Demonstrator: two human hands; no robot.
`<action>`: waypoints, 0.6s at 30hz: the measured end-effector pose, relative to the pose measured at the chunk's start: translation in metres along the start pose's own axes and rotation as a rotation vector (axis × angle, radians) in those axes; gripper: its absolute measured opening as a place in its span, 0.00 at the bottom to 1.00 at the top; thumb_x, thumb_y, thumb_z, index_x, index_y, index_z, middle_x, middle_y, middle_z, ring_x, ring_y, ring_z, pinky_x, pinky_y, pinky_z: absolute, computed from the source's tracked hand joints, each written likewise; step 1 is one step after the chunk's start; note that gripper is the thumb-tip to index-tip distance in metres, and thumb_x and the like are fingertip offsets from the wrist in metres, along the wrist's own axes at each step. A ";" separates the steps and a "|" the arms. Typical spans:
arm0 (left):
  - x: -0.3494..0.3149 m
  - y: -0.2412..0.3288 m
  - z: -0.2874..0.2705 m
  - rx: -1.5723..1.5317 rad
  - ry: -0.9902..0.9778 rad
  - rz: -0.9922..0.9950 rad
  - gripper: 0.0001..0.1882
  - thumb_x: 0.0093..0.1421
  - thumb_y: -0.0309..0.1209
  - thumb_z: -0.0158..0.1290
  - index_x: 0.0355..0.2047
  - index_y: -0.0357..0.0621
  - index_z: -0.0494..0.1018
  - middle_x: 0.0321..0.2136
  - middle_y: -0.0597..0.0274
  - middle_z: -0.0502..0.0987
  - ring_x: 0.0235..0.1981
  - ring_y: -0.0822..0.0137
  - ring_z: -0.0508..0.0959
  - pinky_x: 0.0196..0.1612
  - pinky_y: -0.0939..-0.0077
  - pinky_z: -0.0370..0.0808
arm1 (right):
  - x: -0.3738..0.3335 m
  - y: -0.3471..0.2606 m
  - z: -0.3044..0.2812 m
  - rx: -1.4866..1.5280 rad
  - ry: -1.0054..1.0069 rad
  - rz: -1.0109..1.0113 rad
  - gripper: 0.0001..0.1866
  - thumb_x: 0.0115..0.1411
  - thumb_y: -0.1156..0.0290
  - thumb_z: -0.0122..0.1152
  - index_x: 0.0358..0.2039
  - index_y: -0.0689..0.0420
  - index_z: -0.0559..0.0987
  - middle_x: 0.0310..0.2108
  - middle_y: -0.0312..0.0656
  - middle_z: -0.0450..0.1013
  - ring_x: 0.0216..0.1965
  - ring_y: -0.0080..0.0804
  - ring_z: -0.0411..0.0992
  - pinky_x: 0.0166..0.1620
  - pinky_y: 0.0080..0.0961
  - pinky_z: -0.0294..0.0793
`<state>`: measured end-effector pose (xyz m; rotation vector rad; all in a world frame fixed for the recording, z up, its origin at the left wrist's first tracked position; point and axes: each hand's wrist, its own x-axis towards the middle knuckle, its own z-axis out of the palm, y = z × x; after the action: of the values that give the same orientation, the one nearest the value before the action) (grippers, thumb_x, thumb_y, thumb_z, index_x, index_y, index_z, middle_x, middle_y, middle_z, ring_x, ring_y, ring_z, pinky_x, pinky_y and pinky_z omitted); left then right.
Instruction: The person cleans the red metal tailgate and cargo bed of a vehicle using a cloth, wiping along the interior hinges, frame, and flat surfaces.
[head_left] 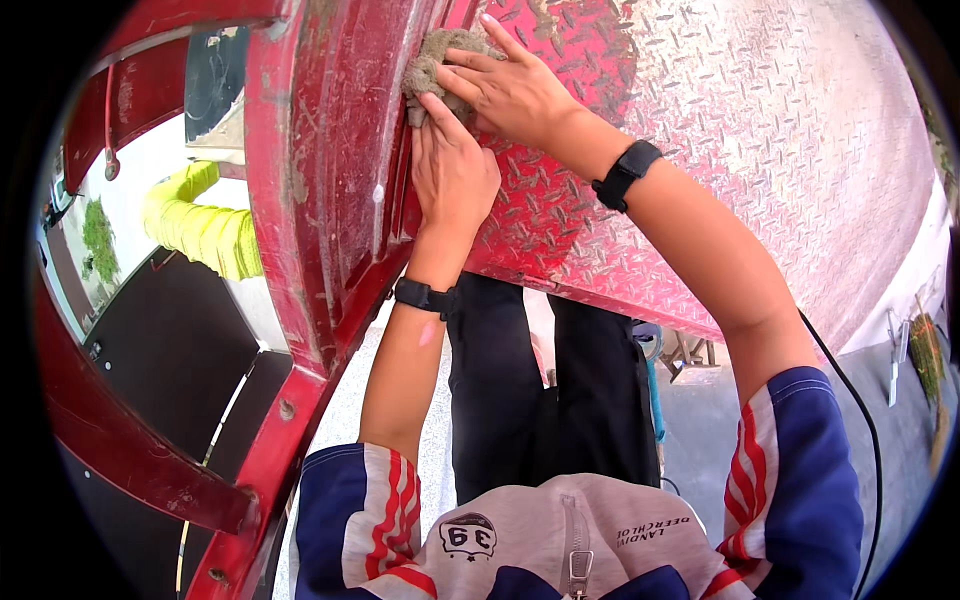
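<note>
A bunched, fuzzy grey-brown rag (438, 62) lies against the red metal frame where it meets a red diamond-tread plate (560, 195). My right hand (522, 98) presses on the rag from the right, fingers stretched over it and one finger sticking out to the side. Close below, my left hand (452, 172) has its fingertips at the rag's lower edge, its side along the frame. What lies under both palms is hidden. Near the hands the plate looks darker, wet and deep red; farther right it is pale and dusty.
The scratched red frame (345, 170) rises on the left, with curved red bars (140, 460) beyond it. A yellow-green ribbed sleeve (200, 225) hangs behind them near dark panels (175, 330). A black cable (865, 420) runs down the right; a broom (927, 360) stands at the far right.
</note>
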<state>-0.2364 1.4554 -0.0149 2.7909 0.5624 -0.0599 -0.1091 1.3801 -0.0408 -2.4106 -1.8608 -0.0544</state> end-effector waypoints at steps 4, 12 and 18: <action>0.028 0.015 -0.007 0.034 -0.051 -0.025 0.44 0.54 0.28 0.55 0.61 0.11 0.44 0.57 0.25 0.63 0.62 0.38 0.63 0.68 0.56 0.56 | 0.005 0.021 0.000 0.025 0.035 0.034 0.29 0.59 0.60 0.56 0.62 0.46 0.66 0.59 0.25 0.68 0.64 0.18 0.61 0.73 0.48 0.32; 0.060 0.019 -0.004 0.068 -0.034 0.003 0.45 0.54 0.28 0.55 0.61 0.11 0.43 0.57 0.23 0.62 0.60 0.37 0.65 0.65 0.56 0.61 | 0.021 0.064 0.001 0.051 0.098 -0.034 0.27 0.62 0.65 0.51 0.63 0.50 0.64 0.56 0.27 0.70 0.62 0.20 0.63 0.73 0.48 0.34; 0.108 0.032 0.002 0.099 0.033 0.041 0.45 0.52 0.27 0.56 0.62 0.15 0.44 0.56 0.29 0.66 0.60 0.40 0.66 0.64 0.58 0.62 | 0.036 0.117 0.004 0.031 0.102 -0.027 0.29 0.64 0.63 0.48 0.66 0.48 0.61 0.52 0.25 0.73 0.61 0.18 0.64 0.73 0.48 0.28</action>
<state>-0.1243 1.4667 -0.0181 2.9031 0.5238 -0.0340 0.0134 1.3855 -0.0483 -2.3163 -1.8359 -0.1472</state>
